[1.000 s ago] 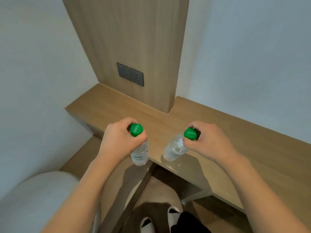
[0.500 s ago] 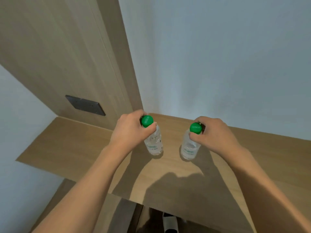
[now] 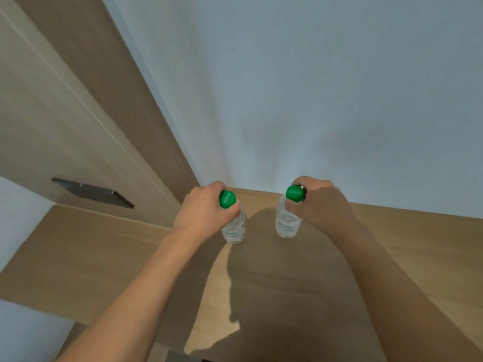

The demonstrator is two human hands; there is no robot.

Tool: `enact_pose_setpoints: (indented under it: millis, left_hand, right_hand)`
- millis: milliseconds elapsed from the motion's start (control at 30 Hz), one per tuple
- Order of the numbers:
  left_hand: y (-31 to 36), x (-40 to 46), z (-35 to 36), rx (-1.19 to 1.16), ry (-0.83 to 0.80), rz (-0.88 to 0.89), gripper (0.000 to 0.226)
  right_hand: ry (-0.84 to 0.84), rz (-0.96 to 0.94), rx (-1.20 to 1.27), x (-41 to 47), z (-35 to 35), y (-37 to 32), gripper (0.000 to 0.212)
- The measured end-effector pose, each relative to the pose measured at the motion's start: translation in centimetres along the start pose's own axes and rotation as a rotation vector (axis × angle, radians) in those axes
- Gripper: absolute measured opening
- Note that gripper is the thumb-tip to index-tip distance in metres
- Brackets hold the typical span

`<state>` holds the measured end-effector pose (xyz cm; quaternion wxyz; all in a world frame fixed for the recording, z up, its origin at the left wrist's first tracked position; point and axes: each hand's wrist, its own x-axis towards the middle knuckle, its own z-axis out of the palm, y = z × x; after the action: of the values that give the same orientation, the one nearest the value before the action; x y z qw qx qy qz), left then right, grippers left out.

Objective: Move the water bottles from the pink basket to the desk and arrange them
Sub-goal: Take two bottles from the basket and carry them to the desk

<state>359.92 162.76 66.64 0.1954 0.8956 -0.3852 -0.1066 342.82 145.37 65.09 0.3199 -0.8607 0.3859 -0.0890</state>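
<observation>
Two clear water bottles with green caps are held upright over the far part of the wooden desk [image 3: 261,283], near the white wall. My left hand [image 3: 203,212] grips the neck of the left bottle [image 3: 234,228]. My right hand [image 3: 317,202] grips the neck of the right bottle [image 3: 287,226]. The bottles are a hand's width apart, and I cannot tell whether their bases touch the desk. No pink basket is in view.
A tall wooden panel [image 3: 65,113] rises at the left with a dark socket plate [image 3: 92,193] on it. The white wall [image 3: 313,100] closes off the desk's far edge. The desk's near edge runs along the bottom left.
Both hands have carried the bottles from beyond the desk's front edge to over its far part near the wall. The view has swung right and closer to the desk.
</observation>
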Motion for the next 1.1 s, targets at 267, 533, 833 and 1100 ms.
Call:
enact_pose_setpoints:
  millis: [267,533,833,1100]
  left_hand:
    - [-0.8,1.8,1.4,-0.024,-0.087,-0.022,0.018]
    - [-0.5,2.1,2.1,-0.013,-0.163,-0.048,0.021]
    - [-0.1,2.2,2.0,0.081,-0.121,-0.022,0.022]
    - [0.1,0.9,1.3,0.203,-0.081,0.071,0.039]
  right_hand:
    - [-0.036,0.051,-0.035,1.8,1.2,0.9,0.02]
    - [-0.029,0.065,-0.007,2.5,1.2,1.0,0.022]
    - [-0.019,0.009,-0.024,2.2,2.3,1.1,0.026]
    - [0.032,0.069,0.047,-0.4,1.2,1.1,0.057]
